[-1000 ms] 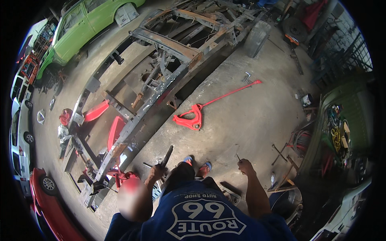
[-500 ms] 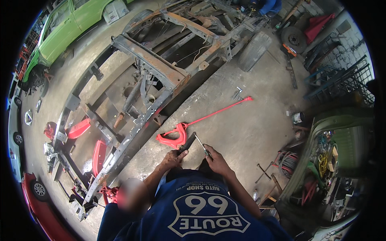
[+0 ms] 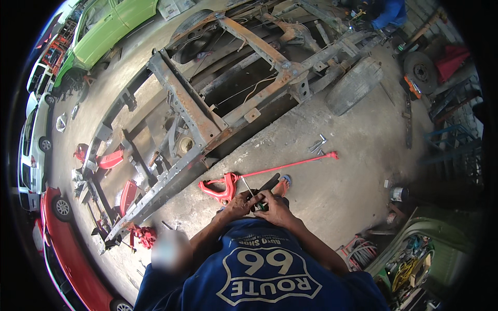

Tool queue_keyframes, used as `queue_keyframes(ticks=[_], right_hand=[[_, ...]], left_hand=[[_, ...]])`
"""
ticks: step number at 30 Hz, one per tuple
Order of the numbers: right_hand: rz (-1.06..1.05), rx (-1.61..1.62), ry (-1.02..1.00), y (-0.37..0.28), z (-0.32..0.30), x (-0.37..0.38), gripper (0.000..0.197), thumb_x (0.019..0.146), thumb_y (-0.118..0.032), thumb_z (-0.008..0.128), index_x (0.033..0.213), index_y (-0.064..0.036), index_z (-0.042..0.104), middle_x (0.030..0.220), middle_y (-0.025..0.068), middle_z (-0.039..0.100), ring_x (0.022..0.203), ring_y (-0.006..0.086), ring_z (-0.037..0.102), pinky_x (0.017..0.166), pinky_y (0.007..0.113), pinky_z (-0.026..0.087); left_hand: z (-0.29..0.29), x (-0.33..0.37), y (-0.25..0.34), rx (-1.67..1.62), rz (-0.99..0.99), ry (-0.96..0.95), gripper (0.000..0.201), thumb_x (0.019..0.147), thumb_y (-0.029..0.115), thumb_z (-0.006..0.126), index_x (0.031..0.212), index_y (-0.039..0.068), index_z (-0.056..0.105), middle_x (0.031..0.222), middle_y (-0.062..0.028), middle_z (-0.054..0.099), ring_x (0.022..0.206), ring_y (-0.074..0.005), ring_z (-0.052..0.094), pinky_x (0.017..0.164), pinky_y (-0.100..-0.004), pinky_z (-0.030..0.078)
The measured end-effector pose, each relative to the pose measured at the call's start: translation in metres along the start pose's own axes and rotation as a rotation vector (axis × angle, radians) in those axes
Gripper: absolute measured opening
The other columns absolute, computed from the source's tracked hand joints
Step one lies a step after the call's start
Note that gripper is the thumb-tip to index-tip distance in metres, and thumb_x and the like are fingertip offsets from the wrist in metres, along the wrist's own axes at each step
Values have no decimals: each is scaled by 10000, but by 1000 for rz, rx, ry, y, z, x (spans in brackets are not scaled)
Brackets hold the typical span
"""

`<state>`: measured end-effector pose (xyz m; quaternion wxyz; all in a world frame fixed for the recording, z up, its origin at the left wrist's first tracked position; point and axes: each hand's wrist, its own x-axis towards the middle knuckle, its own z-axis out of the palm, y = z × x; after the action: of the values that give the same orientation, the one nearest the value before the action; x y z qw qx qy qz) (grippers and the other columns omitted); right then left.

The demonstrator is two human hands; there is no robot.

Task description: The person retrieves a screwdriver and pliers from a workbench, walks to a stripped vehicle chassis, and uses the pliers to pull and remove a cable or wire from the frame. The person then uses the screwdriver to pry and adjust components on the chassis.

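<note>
Concrete workshop floor (image 3: 332, 197) carries a rusty vehicle frame (image 3: 218, 119) and a red control arm (image 3: 220, 187). Left hand (image 3: 239, 203) and right hand (image 3: 275, 207) meet, fingers clenched around a screwdriver (image 3: 250, 191) and dark tool (image 3: 268, 183) jutting above them.

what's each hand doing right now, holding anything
Left hand: closed on a dark flat tool.
Right hand: closed on a thin screwdriver.
</note>
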<state>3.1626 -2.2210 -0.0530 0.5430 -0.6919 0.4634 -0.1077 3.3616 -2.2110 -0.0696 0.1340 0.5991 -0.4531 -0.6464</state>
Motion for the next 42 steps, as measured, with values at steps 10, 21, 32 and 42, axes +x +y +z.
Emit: queue_keyframes(ticks=[10,21,32,42], right_hand=[[-260,-318,27,30,-134,47,587,828,-158,741,1377,-124,534,1307,157,590,1265,339,526,1088,473,409],[-538,-689,-388,33,-125,116,674,698,-174,772,1338,-157,560,1013,108,655,1053,320,638,981,499,421],[-211,-855,-632,-8,-132,139,659,657,-213,780,1288,-165,598,1088,153,692,1061,375,660,945,496,498],[324,-581,-336,-3,-186,160,654,654,-244,799,1271,-148,605,953,125,712,924,315,703,802,441,545]], left_hand=[[8,28,57,-16,10,-94,635,961,555,585,1315,29,620,1081,-145,704,949,-230,664,824,-360,525],[-6,47,-6,-222,5,-90,730,1001,653,412,1401,66,580,1098,-133,678,945,-210,626,827,-324,518],[-54,71,-37,-469,192,379,600,1081,497,342,1117,-11,659,912,-106,676,834,-199,624,780,-340,496],[-161,119,-77,-656,-220,804,446,1003,405,542,1126,-9,653,720,-73,593,626,-153,577,551,-338,463]])
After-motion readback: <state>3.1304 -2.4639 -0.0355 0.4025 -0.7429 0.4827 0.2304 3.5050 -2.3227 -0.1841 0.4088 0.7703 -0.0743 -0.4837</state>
